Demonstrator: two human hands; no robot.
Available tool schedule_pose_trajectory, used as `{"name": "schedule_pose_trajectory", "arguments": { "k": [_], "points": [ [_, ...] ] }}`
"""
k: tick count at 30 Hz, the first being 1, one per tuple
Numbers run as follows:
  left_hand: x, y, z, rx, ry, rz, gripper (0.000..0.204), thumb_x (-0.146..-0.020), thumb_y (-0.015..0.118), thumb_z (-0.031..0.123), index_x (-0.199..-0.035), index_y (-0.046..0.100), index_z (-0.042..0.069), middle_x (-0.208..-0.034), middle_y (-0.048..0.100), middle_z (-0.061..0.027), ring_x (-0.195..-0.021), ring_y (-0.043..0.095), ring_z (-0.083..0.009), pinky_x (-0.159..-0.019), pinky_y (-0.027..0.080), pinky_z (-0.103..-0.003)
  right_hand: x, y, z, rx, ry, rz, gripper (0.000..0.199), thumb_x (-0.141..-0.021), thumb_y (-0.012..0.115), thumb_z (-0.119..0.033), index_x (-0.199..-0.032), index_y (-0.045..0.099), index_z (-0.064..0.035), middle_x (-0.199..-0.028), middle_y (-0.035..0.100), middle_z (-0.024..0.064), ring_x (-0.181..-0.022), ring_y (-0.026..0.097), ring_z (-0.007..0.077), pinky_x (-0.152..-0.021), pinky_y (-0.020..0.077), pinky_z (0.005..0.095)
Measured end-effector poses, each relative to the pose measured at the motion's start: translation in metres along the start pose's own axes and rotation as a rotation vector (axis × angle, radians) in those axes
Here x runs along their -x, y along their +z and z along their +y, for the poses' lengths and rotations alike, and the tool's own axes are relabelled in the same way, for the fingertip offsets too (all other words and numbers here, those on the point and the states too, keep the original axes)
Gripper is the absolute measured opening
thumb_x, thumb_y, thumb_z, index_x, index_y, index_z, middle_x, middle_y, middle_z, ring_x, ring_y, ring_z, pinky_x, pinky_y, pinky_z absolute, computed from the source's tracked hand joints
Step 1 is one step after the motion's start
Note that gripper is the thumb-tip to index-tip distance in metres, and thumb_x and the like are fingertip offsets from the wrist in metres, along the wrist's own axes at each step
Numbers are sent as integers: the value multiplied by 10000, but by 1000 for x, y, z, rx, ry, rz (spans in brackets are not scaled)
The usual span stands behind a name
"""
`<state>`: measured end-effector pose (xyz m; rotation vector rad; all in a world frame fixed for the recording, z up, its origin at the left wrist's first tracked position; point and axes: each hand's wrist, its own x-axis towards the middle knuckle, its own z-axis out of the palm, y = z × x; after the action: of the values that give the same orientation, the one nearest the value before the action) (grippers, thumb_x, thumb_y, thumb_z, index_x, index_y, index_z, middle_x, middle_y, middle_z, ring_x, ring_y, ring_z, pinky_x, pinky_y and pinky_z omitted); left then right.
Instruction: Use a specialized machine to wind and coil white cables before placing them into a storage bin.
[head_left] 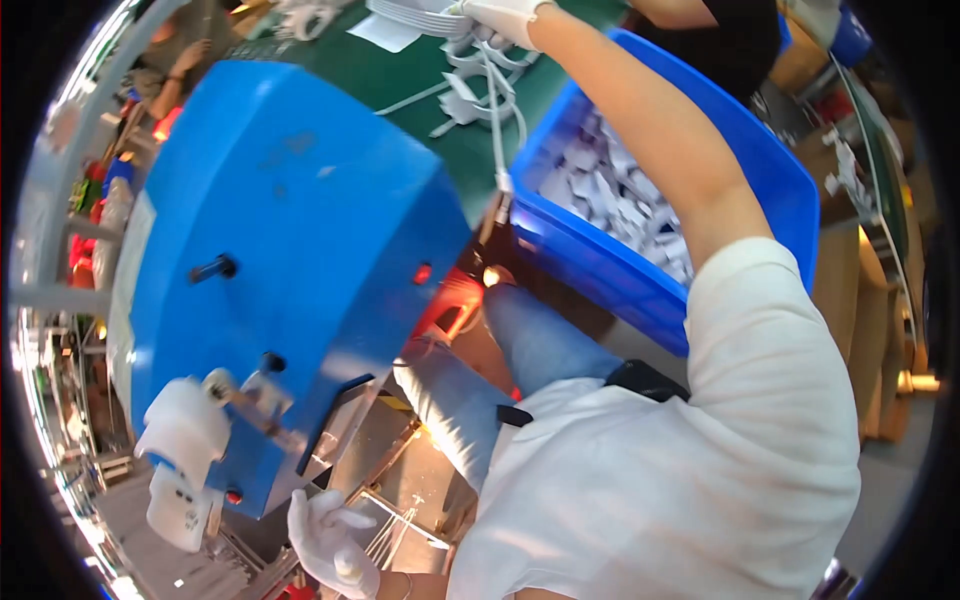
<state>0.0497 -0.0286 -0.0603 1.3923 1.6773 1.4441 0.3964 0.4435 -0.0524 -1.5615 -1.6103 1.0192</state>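
My right hand (pixel 505 20), in a white glove, reaches far out at the top. Its fingers are closed at the edge of a coiled white cable (pixel 420 18), partly cut off by the picture's rim. More white cable loops (pixel 480 95) lie beside it on the green table (pixel 405 75). Low on the left, my gloved left hand (pixel 330 540) holds nothing, with its fingers apart and loosely bent. It is just beyond the lower end of a big blue machine (pixel 300 220). White rounded parts (pixel 185 430) are mounted on that machine.
A blue bin (pixel 600 260) under my right arm holds many white pieces (pixel 610 195). Red buttons (pixel 422 273) and dark knobs stick out of the machine. Another person (pixel 725 35) is at the upper right, and one more (pixel 175 65) at the upper left.
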Motion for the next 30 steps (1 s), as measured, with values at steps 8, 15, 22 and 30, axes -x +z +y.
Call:
{"name": "schedule_pose_trajectory", "arguments": {
  "k": [8, 15, 22, 30],
  "points": [
    [-17, 49, -12, -142, -149, -69, 836, -833, 580, 564, -1335, 381, -75, -995, 582, -162, -649, 539, -148, -668, 433, -248, 38, -28, 190, 308, -126, -132, 149, -795, 517, -163, -875, 587, -58, -876, 611, 83, -803, 628, 245, -660, 516, 373],
    [-25, 64, -5, -214, -180, -131, 785, -852, 566, 544, -1322, 407, -65, -965, 586, -148, -640, 547, -130, -696, 433, -252, 96, 24, 355, 1076, 306, -465, 268, -730, 638, -222, -915, 646, -29, -978, 658, 205, -880, 659, 334, -723, 531, 360],
    [-29, 61, 10, -255, -228, -96, 735, -847, 584, 530, -1274, 467, -57, -947, 603, -145, -633, 545, -124, -685, 427, -252, 104, 3, 358, 643, 359, 91, 407, -834, 531, -145, -1229, 520, -52, -1094, 624, 223, -966, 635, 352, -812, 505, 402],
    [-44, 112, 10, 28, -245, -397, 524, -864, 649, 302, -1218, 520, -62, -956, 639, -153, -705, 605, -166, -661, 484, -264, 71, 53, 520, 1223, 289, -169, 546, -770, 610, -266, -1236, 525, 6, -1212, 538, 268, -1103, 574, 324, -907, 471, 370]
  ]
}}
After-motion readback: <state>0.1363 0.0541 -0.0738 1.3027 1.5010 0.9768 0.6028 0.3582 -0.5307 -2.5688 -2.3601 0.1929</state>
